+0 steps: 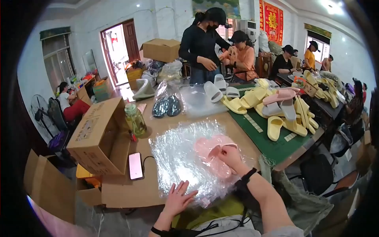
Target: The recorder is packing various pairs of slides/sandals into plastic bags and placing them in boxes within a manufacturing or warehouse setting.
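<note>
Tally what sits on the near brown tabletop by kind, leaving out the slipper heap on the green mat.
Pink slippers: 2
Clear plastic bag stack: 1
Phone: 1
Green bottle: 1
Open cardboard box: 1
Bagged dark slippers: 1 pair
Total: 7

Slippers (pixel 215 156) on plastic bags (pixel 177 158) (table centre); phone (pixel 135 166) left, box (pixel 100 136) behind it.

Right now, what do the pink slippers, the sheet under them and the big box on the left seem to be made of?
Pink slippers: probably soft moulded foam or rubber, matte, one piece with rounded edges. Clear bags under them: thin plastic film, glossy and wrinkled, with bright glints. Box: brown corrugated cardboard, dull, with folded flaps. The right hand touches a slipper; the left hand lies flat on the film.
</note>
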